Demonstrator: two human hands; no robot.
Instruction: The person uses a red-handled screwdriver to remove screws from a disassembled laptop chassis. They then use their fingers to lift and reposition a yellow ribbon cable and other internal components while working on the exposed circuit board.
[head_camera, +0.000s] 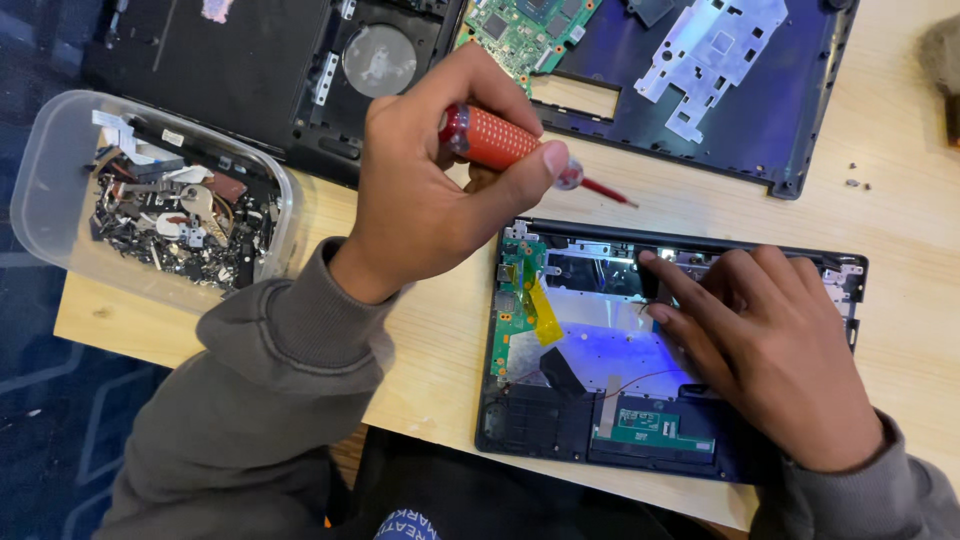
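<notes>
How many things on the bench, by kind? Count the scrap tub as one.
Opened laptop shells: 3 (one under the right hand at, two at the far edge)
Loose green circuit board: 1
Red-handled screwdriver: 1, in the left hand
Clear plastic tub of scrap parts: 1
Total: 6

Clear plastic tub (60, 190), rounded rectangular, sits at the left end of the wooden table, partly over the edge. It holds a dark heap of small loose parts; among them a small white label (172, 138) lies near the tub's upper rim, and a white strip (118, 128) beside it. A pale sticker (216, 9) shows on the black casing at top left. No signs or screens visible.
</notes>
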